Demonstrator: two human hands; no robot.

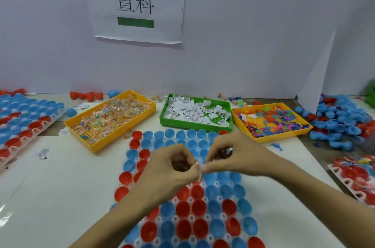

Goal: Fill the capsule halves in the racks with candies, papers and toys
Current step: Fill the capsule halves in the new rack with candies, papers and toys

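— Why do both hands meet over the middle rack (188, 217)?

— The left hand (174, 168) and right hand (233, 156) have fingers curled, fingertips together, pinching something small and pale; I cannot tell what. Probably separating pieces before dropping them in.

— And the supplies?

— 3 trays sit just behind the rack, within reach: candies (110, 118), papers (195, 112), toys (271, 120). The red and blue capsule halves (183, 210) look unfilled.

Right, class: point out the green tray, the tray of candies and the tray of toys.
green tray (194, 125), head view, front wall.
tray of candies (113, 139), head view, front wall.
tray of toys (284, 136), head view, front wall.
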